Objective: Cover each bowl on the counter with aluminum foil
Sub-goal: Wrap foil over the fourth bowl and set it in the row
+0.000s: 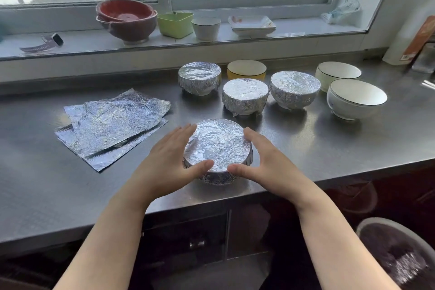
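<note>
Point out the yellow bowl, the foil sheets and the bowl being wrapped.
yellow bowl [246, 69]: head view, pale inside.
foil sheets [113, 125]: head view, top sheet's middle.
bowl being wrapped [217, 143]: head view, foil-covered top.

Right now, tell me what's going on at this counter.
A person is covering bowls with foil. Both hands, left and right, cup the sides of the nearest foil-covered bowl. Three wrapped bowls sit behind it, three bowls are uncovered, and spare foil sheets lie at the left.
</note>
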